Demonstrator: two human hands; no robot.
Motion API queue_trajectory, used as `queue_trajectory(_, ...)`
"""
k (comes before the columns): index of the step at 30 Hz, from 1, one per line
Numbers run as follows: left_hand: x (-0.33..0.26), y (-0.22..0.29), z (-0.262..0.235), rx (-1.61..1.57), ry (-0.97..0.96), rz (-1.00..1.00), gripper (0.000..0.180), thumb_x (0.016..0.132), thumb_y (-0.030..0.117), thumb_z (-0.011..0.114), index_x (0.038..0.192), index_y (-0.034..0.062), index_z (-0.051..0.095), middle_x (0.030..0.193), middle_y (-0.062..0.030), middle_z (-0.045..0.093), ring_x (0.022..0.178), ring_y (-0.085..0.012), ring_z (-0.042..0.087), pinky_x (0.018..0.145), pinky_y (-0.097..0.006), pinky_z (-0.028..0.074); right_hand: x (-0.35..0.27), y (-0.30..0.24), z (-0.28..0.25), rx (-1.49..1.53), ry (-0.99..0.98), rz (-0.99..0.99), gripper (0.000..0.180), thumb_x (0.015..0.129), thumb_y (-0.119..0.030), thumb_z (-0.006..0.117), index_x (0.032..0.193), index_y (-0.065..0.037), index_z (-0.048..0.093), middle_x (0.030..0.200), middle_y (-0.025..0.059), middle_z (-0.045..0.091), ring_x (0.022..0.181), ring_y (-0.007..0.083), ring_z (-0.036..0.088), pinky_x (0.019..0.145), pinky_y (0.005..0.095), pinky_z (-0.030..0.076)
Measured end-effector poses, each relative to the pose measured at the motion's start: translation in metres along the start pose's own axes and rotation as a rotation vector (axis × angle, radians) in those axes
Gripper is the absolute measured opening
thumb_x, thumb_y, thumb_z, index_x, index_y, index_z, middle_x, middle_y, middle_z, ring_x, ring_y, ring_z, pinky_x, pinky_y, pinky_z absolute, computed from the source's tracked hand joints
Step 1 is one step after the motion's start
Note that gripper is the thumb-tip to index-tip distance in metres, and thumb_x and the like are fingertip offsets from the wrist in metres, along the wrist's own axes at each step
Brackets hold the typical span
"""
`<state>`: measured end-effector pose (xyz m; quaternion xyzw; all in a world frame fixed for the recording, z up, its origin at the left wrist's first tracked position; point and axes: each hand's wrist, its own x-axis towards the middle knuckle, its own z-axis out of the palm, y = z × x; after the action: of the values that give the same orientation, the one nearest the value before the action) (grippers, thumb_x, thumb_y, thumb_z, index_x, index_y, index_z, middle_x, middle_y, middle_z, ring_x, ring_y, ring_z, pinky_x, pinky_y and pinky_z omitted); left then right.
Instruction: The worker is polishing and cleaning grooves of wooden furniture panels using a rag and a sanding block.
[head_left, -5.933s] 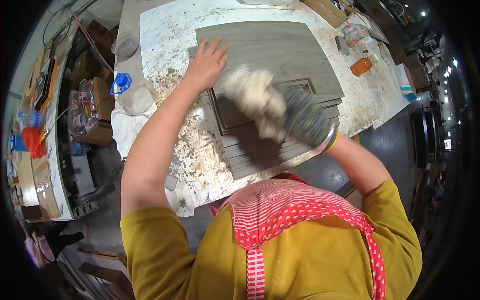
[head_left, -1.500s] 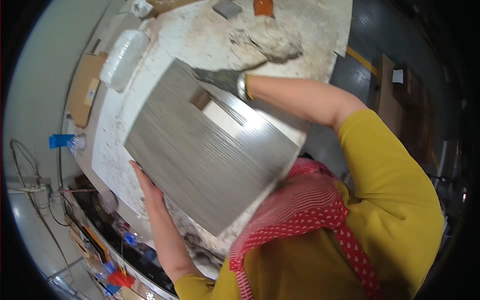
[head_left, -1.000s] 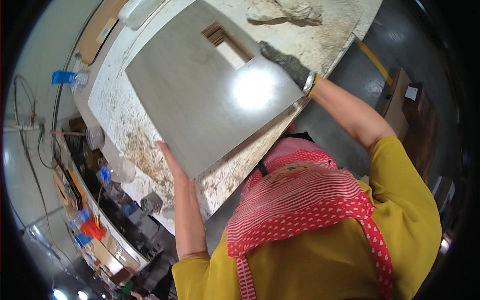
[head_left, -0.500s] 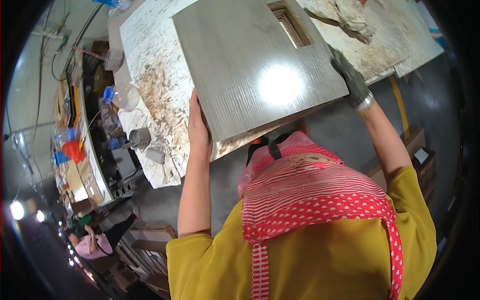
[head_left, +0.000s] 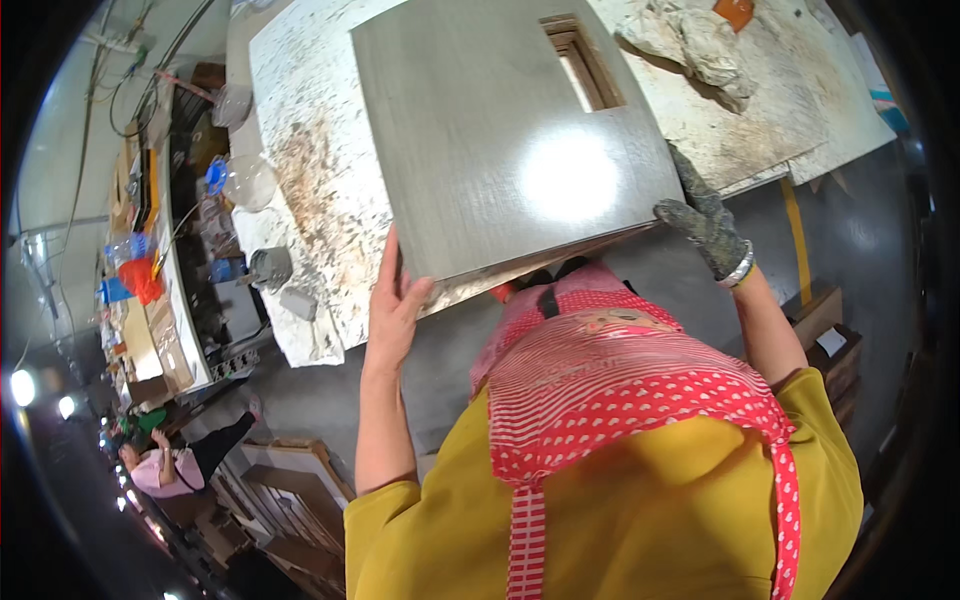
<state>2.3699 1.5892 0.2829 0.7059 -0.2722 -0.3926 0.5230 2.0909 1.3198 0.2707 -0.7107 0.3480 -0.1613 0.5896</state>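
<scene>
The apron [head_left: 640, 400] hangs just below the table's near side; a panel sliding this way would probably bump into it.

The hands are apart, one at each near corner of the grey panel [head_left: 480, 130]. The bare left hand [head_left: 398, 300] has its fingers along the left edge and its thumb by the corner; the gloved right hand [head_left: 705, 220] sets thumb and fingers about the right corner. How tightly either grips, I cannot tell. The glove could slip on a smooth face, and bare fingers could get pinched under the edge.

The panel lies face up over the near part of the table [head_left: 330, 230], its right corner seeming to reach past the table edge. Whether it rests flat or is slightly raised is unclear; uneven support could let it tip. Flakes scattered over the tabletop might scratch its underside.

Left of it, a grey cup [head_left: 270, 268] and a block [head_left: 298, 303] could be knocked by a wide swing. Farther off, the crumpled rag [head_left: 690, 45] might snag the panel's right edge.
</scene>
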Motion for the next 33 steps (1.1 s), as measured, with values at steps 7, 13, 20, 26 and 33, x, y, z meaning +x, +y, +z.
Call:
queue_trajectory(7,0.009,-0.001,0.012,-0.011,0.284,-0.001,0.053,0.088,0.003,0.058,0.137,-0.005,0.04,0.135,-0.0177,0.047,0.122,-0.0204,0.047,0.103,-0.029,0.035,0.004,-0.003,0.021,0.317,0.149,0.064,0.065,0.085,-0.017,0.068,0.139,0.0,0.037,0.131,0.0108,0.049,0.113,0.0144,0.049,0.092,0.0277,0.047)
queue_trajectory(13,0.009,-0.003,0.001,0.063,0.288,0.006,0.045,0.091,0.01,0.056,0.133,-0.0023,0.046,0.129,-0.0157,0.053,0.117,-0.0194,0.051,0.098,-0.03,0.04,0.003,0.003,0.015,0.319,0.094,0.035,0.066,0.085,-0.014,0.068,0.14,-0.001,0.035,0.131,0.0116,0.049,0.113,0.0155,0.05,0.093,0.0288,0.046)
queue_trajectory(20,-0.01,-0.007,-0.013,-0.047,0.197,-0.007,0.052,0.092,0.013,0.054,0.14,0.0031,0.038,0.143,-0.0106,0.041,0.127,-0.0219,0.044,0.099,-0.032,0.04,-0.006,0.018,-0.002,-0.288,0.017,-0.242,0.077,0.079,-0.019,0.074,0.142,-0.004,0.032,0.136,0.0167,0.046,0.123,0.0229,0.047,0.1,0.0361,0.042)
queue_trajectory(26,-0.003,-0.029,0.013,0.114,0.309,0.025,0.061,0.079,0.001,0.066,0.136,-0.0025,0.043,0.116,-0.0075,0.059,0.097,-0.0109,0.053,0.085,-0.024,0.043,-0.008,0.02,0.006,-0.278,0.147,-0.236,0.07,0.077,-0.019,0.075,0.137,-0.003,0.041,0.127,0.0169,0.054,0.114,0.023,0.054,0.097,0.035,0.044)
queue_trajectory(33,0.005,-0.031,0.022,0.073,0.466,0.045,0.046,0.083,-0.001,0.064,0.124,-0.0117,0.05,0.105,-0.0104,0.063,0.086,-0.0113,0.058,0.078,-0.023,0.047,-0.002,0.008,0.019,-0.146,0.192,-0.11,0.065,0.078,-0.027,0.074,0.132,-0.003,0.047,0.122,0.0163,0.055,0.107,0.0252,0.056,0.093,0.0359,0.045)
